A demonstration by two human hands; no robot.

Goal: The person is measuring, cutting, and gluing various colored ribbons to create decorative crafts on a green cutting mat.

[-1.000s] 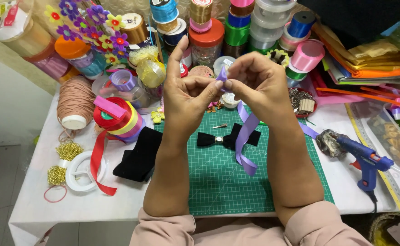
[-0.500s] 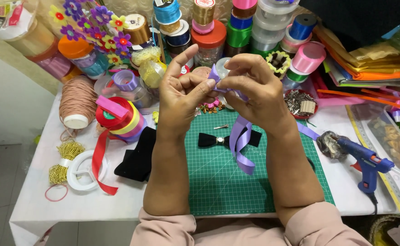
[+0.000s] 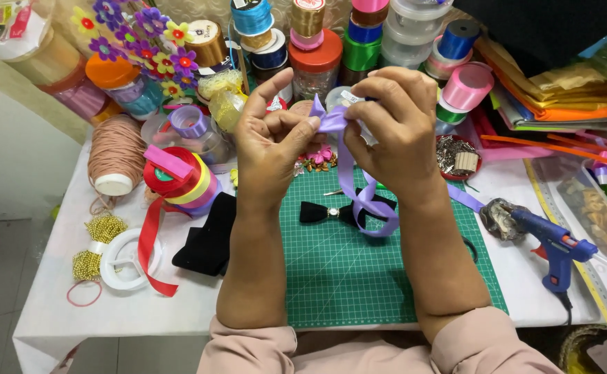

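My left hand (image 3: pixel 272 142) and my right hand (image 3: pixel 393 128) are raised together above a green cutting mat (image 3: pixel 359 277). Both pinch a lilac ribbon (image 3: pixel 348 170) at its folded top between thumbs and fingers. The ribbon's tail hangs down and curls in a loop over the mat. Under that loop a small black bow (image 3: pixel 331 211) with a pale centre bead lies flat on the mat.
Many ribbon spools (image 3: pixel 317 41) crowd the table's back. At left stand a spool of pinkish cord (image 3: pixel 115 156), a stack of red, yellow and pink ribbon rolls (image 3: pixel 182 180), black fabric (image 3: pixel 206 239) and gold bead chain (image 3: pixel 99 239). A blue glue gun (image 3: pixel 556 249) rests at right.
Both hands have lifted the lilac ribbon a little higher and farther from me, folding it at the top. The ribbon's tail rose with them.
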